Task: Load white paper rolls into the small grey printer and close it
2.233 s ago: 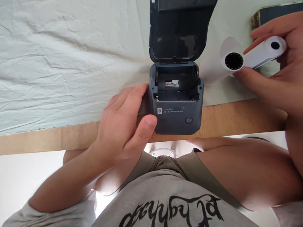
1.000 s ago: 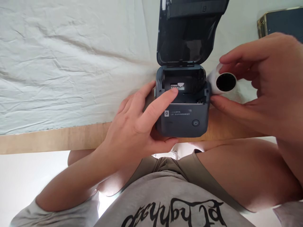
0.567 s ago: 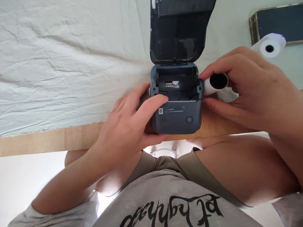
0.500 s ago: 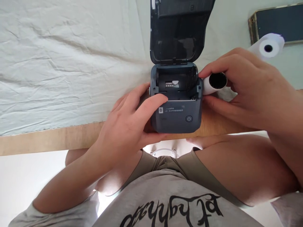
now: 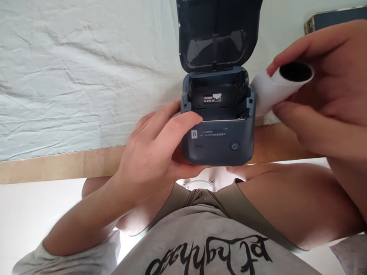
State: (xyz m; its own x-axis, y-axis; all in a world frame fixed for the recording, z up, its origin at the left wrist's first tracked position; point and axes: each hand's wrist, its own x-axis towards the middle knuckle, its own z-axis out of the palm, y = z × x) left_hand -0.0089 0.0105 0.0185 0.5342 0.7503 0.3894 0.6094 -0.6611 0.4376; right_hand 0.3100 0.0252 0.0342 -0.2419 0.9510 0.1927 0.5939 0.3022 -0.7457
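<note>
A dark blue label printer stands near the table's front edge, its dark lid raised at the back. Inside its compartment a small printed label shows. My left hand grips the printer's left side, the thumb over the front rim of the compartment. To the right of the printer, my right hand holds a white paper roll between thumb and fingers. The roll's dark hollow end faces up and to the right, and its other end is close to the printer's right side.
Behind my right hand lies a phone in a clear case, partly hidden. A wrinkled pale cloth covers the table, with a wooden edge along the front. My legs and shirt are below.
My right hand has moved right and a little up with the white roll, now tilted and showing more length. It covers the second roll seen earlier. The printer looks slightly turned and nearer.
</note>
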